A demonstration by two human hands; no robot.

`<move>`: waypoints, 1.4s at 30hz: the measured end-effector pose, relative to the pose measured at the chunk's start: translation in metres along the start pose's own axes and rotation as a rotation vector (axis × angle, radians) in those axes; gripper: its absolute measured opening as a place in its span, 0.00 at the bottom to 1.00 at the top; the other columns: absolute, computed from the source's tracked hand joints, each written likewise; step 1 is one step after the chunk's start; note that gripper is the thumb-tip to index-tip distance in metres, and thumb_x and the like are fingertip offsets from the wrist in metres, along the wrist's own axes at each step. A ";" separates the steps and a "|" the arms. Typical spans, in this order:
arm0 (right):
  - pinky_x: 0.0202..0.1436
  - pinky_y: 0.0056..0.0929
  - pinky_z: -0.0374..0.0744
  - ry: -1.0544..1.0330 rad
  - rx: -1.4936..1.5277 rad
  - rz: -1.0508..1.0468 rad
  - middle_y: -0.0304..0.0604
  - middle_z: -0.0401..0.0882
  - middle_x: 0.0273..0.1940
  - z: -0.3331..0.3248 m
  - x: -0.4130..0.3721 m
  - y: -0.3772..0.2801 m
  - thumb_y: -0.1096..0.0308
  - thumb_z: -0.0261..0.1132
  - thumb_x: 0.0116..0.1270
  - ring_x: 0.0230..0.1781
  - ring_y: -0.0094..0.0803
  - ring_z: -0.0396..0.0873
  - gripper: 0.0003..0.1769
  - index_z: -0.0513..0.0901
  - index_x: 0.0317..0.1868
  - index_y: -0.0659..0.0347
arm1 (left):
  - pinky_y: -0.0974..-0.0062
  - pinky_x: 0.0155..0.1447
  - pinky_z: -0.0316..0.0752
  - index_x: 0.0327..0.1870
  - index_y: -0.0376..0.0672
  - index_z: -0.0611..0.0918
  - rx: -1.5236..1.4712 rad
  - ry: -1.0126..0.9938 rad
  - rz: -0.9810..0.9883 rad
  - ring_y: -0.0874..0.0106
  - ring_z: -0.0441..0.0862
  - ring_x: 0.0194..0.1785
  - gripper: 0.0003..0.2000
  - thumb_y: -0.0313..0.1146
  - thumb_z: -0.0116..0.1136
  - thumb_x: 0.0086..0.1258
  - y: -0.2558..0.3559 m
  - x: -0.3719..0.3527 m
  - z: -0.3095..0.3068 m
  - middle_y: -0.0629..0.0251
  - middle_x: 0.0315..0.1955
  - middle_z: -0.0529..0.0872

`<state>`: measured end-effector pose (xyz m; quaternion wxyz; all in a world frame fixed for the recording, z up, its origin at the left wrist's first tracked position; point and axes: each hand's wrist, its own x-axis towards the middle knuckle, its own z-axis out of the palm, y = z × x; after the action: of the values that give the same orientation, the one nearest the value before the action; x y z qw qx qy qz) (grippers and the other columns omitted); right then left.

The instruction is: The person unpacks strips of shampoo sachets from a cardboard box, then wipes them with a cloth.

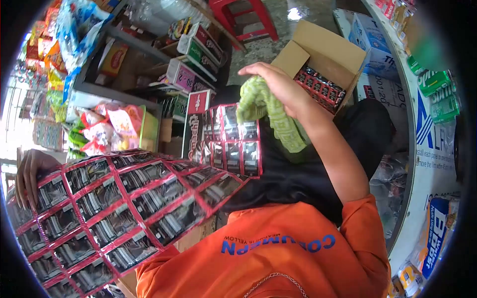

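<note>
My left hand grips the far left edge of a clear plastic pocket sheet with red trim. Small dark packets with silvery strips fill its pockets. The sheet slants across my left side and folds over my lap, where another section of pockets lies. In my right hand a green patterned cloth is bunched under the palm, its end hanging over my dark trousers. My right fingers stretch forward over the cloth, and the thumb is hidden.
An open cardboard box holding red and black packs stands ahead. Stacked cartons fill a shelf ahead left, near a red stool. Bagged goods sit at left. A white counter edge with green packs runs along the right.
</note>
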<state>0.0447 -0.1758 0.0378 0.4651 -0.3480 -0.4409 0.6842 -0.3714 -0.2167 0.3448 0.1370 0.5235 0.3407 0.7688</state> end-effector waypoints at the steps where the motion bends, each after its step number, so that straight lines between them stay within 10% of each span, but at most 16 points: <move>1: 0.60 0.35 0.78 0.005 0.029 0.032 0.42 0.84 0.46 0.012 -0.003 -0.002 0.60 0.60 0.72 0.48 0.32 0.82 0.17 0.84 0.56 0.58 | 0.59 0.65 0.80 0.68 0.35 0.76 0.015 0.005 0.016 0.60 0.84 0.59 0.30 0.51 0.61 0.75 0.015 -0.007 -0.009 0.53 0.59 0.84; 5: 0.55 0.39 0.87 -0.223 0.487 0.122 0.41 0.84 0.45 0.069 -0.033 -0.035 0.70 0.59 0.72 0.46 0.31 0.86 0.20 0.82 0.63 0.58 | 0.60 0.64 0.80 0.67 0.36 0.77 0.081 0.048 0.114 0.61 0.85 0.57 0.29 0.51 0.61 0.75 0.083 -0.037 -0.050 0.53 0.58 0.85; 8: 0.53 0.33 0.86 -0.375 0.551 -0.223 0.41 0.85 0.48 0.149 -0.063 -0.089 0.68 0.62 0.74 0.47 0.29 0.86 0.18 0.84 0.62 0.60 | 0.60 0.63 0.81 0.67 0.36 0.77 0.125 0.022 0.175 0.61 0.85 0.56 0.29 0.51 0.60 0.76 0.124 -0.045 -0.054 0.54 0.57 0.85; 9: 0.30 0.37 0.84 -0.408 0.504 -0.416 0.47 0.82 0.35 0.179 -0.074 -0.106 0.68 0.63 0.70 0.26 0.33 0.82 0.23 0.77 0.64 0.65 | 0.61 0.63 0.81 0.66 0.36 0.77 0.129 -0.006 0.189 0.61 0.85 0.56 0.29 0.51 0.60 0.76 0.134 -0.042 -0.046 0.54 0.57 0.85; 10: 0.31 0.33 0.83 -0.537 0.530 -0.410 0.53 0.80 0.39 0.198 -0.096 -0.125 0.69 0.64 0.68 0.30 0.34 0.82 0.24 0.76 0.63 0.66 | 0.61 0.62 0.81 0.66 0.36 0.77 0.122 -0.034 0.204 0.61 0.85 0.56 0.28 0.51 0.60 0.76 0.139 -0.038 -0.035 0.54 0.56 0.86; 12: 0.55 0.43 0.82 -0.058 0.183 -1.351 0.67 0.72 0.54 0.265 -0.098 -0.122 0.70 0.68 0.65 0.56 0.53 0.79 0.20 0.80 0.55 0.69 | 0.61 0.61 0.81 0.66 0.37 0.78 0.098 -0.076 0.236 0.62 0.85 0.55 0.28 0.51 0.60 0.76 0.147 -0.033 -0.018 0.54 0.56 0.86; 13: 0.65 0.50 0.77 -0.487 0.453 -1.057 0.65 0.71 0.58 0.269 -0.125 -0.132 0.68 0.70 0.64 0.63 0.61 0.73 0.21 0.82 0.54 0.70 | 0.61 0.61 0.81 0.66 0.37 0.78 0.088 -0.088 0.253 0.62 0.85 0.55 0.28 0.51 0.60 0.76 0.151 -0.032 -0.013 0.54 0.55 0.86; 16: 0.73 0.46 0.75 -0.201 -0.143 -1.470 0.65 0.65 0.67 0.291 -0.122 -0.096 0.71 0.66 0.66 0.68 0.59 0.71 0.27 0.79 0.65 0.69 | 0.62 0.60 0.82 0.65 0.37 0.78 0.073 -0.103 0.303 0.62 0.86 0.54 0.27 0.51 0.59 0.77 0.166 -0.035 -0.007 0.55 0.55 0.86; 29: 0.70 0.44 0.77 -0.238 -1.022 -0.764 0.61 0.59 0.76 0.185 -0.115 0.082 0.74 0.64 0.63 0.68 0.55 0.75 0.39 0.67 0.77 0.63 | 0.65 0.55 0.84 0.63 0.38 0.80 -0.017 -0.217 0.283 0.64 0.87 0.50 0.25 0.51 0.58 0.78 0.110 -0.045 0.066 0.56 0.51 0.88; 42: 0.65 0.39 0.74 -0.216 -1.335 -0.801 0.44 0.78 0.64 0.088 -0.093 0.086 0.70 0.64 0.65 0.58 0.40 0.76 0.12 0.90 0.46 0.60 | 0.67 0.51 0.86 0.60 0.40 0.82 -0.050 -0.333 0.288 0.66 0.89 0.46 0.23 0.51 0.56 0.80 0.082 -0.048 0.152 0.58 0.47 0.90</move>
<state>-0.0315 -0.3031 -0.0028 0.3233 -0.3000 -0.8935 0.0849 -0.2030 -0.2462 0.3982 0.0928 0.6829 0.2159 0.6917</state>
